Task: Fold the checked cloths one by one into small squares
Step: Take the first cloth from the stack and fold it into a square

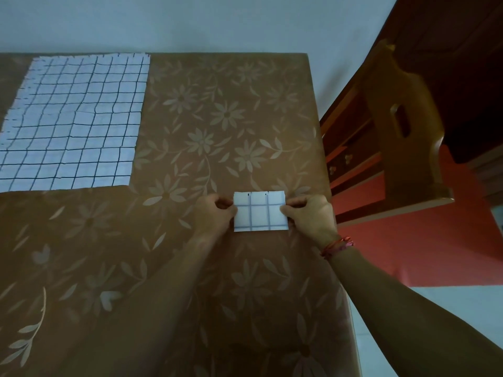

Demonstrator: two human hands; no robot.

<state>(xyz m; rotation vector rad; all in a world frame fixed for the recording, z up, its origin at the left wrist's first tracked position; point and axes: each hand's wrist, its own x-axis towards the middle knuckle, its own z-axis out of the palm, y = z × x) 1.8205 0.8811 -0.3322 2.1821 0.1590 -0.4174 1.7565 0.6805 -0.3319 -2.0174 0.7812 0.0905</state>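
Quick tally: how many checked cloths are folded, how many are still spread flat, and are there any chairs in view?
folded checked cloth: 1, pinched between left hand and right hand
flat checked cloth: 1 seen, far left; any layers beneath cannot be told
wooden chair: 1
Total: 3

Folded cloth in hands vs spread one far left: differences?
The folded cloth is a small rectangle; the spread cloth lies flat and far larger. The left hand and right hand pinch the folded cloth's sides; nothing touches the spread cloth. Both white, dark checks.
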